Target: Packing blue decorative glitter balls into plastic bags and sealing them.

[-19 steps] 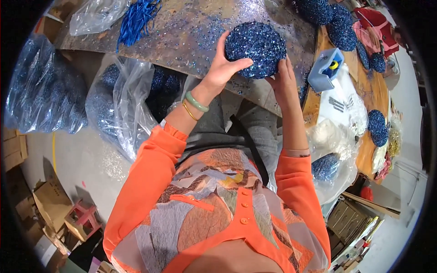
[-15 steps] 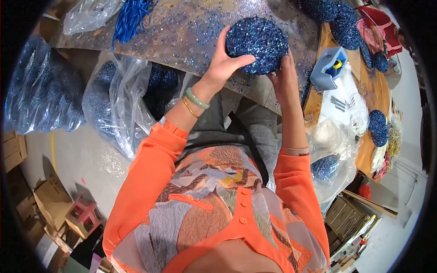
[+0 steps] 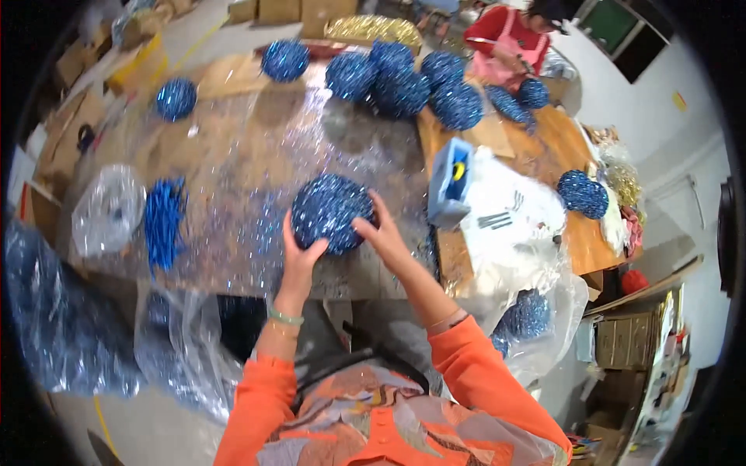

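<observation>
A round ball of blue tinsel (image 3: 330, 211) is held between both my hands just above the near part of the worktable (image 3: 241, 147). My left hand (image 3: 299, 252) clasps its lower left side, thumb towards the front. On its right side, my right hand (image 3: 379, 231) presses with the thumb in front and the fingers behind. To the left lies a bundle of cut blue tinsel strips (image 3: 165, 221). Right of the ball stands a light blue holder (image 3: 451, 186) with a yellow roll inside. Loose blue glitter bits are strewn across the tabletop.
Several blue tinsel balls (image 3: 398, 89) line the table's far side. A clear plastic bag (image 3: 109, 210) lies at the left, a white bag (image 3: 513, 210) at the right. Large plastic sacks (image 3: 62, 311) hang below the left edge. A co-worker (image 3: 509, 43) sits at the far right.
My view has lifted, bringing the far side of the table and a co-worker into sight. The ball stays between both hands, and my right hand's thumb now shows on its front.
</observation>
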A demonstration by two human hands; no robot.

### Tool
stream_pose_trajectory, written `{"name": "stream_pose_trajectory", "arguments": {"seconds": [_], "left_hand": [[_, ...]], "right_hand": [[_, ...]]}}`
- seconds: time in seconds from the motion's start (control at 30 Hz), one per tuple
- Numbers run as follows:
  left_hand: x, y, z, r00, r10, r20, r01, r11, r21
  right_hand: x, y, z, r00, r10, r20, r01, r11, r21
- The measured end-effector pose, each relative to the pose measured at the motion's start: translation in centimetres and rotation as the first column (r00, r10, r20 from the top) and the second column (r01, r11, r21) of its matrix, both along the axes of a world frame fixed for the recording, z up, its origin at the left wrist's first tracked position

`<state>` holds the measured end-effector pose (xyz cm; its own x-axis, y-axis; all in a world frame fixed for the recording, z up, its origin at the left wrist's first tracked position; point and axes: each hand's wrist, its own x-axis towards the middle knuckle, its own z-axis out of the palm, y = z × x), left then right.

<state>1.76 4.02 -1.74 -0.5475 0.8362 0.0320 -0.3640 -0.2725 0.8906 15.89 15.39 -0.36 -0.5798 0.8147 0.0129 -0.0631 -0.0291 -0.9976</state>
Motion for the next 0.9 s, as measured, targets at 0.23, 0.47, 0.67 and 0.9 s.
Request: {"name": "stream_pose_trajectory", "arguments": {"seconds": [0.23, 0.47, 0.67, 0.9], "left_hand": [[-0.3, -1.8, 0.2, 0.999, -0.034, 0.035, 0.037, 0.996, -0.078], [-1.3, -4.1, 2.8, 0.998, 0.025, -0.056, -0.040, 0.959, -0.279], [-2.7, -8.1, 3.5, 0.984, 0.078, -0.160, -0.119, 0.957, -0.264], [-3.9, -11.8, 14.3, 0.840, 0.152, -0.521, -0.171, 0.985, 0.012]], "right_hand": [[-1.1, 0.0, -1.5, 0.994, -0.103, 0.032, 0.094, 0.972, 0.213], [1.4, -1.3, 0.3, 0.970, -0.182, 0.161, 0.122, 0.936, 0.329], [5.5, -3.0, 0.3, 0.966, -0.095, 0.240, -0.013, 0.911, 0.412], [10.1, -1.4, 4.2, 0.906, 0.170, 0.387, -0.278, 0.929, 0.243]]}}
